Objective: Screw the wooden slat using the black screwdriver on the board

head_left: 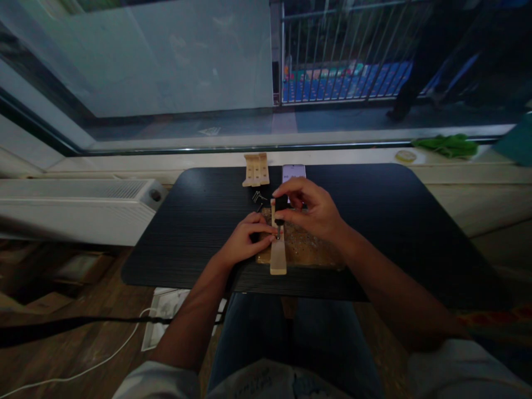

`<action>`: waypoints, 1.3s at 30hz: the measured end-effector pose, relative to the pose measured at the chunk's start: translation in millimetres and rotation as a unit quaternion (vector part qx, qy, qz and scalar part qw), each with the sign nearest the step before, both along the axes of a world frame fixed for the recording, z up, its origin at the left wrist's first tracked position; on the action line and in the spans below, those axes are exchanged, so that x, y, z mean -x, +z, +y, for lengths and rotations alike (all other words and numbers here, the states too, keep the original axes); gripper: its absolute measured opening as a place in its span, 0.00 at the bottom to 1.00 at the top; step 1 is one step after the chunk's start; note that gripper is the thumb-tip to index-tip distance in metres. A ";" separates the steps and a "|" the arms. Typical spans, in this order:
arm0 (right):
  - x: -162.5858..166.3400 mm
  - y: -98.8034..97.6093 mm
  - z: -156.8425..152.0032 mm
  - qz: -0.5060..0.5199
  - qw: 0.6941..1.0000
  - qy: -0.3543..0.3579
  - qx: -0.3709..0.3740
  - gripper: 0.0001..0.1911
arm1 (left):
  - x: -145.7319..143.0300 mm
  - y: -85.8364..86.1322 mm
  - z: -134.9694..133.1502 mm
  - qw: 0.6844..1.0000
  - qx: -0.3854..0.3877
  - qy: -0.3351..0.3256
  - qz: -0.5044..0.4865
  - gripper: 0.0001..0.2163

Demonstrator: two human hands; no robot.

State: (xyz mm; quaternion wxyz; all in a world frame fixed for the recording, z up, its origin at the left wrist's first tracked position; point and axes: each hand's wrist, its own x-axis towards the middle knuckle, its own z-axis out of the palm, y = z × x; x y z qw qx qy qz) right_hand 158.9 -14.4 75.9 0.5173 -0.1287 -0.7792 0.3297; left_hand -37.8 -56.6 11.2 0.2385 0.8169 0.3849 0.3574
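My right hand (313, 208) grips the black handle of a screwdriver (281, 209), which stands upright with its metal shaft pointing down. The shaft's tip meets a pale wooden piece (278, 260) at a small screw or hole, too small to tell which. From the left, my left hand (248, 237) is closed, its thumb and forefinger pressed against the wooden piece beside the tip. Under that piece lies a brown board (310, 249) with a scuffed, pitted top. Several small screws (258, 197) lie just beyond my left hand.
More pale wooden pieces (256, 169) stand together at the far edge of the dark table (183, 221). A phone (293, 170) lies to their right. On the windowsill are a tape roll (405, 156) and a green cloth (449, 146). A white radiator (78, 210) is at left.
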 end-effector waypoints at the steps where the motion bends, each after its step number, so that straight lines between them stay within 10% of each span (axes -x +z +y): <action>1: 0.2 0.2 0.0 0.000 1.000 -0.002 -0.005 0.12 | 0.1 -0.4 0.1 1.000 0.000 -0.001 -0.001 0.08; 39: -4.9 2.6 -1.6 -0.030 0.999 -0.002 -0.013 0.12 | 7.6 -0.1 0.8 0.999 0.047 -0.024 0.008 0.14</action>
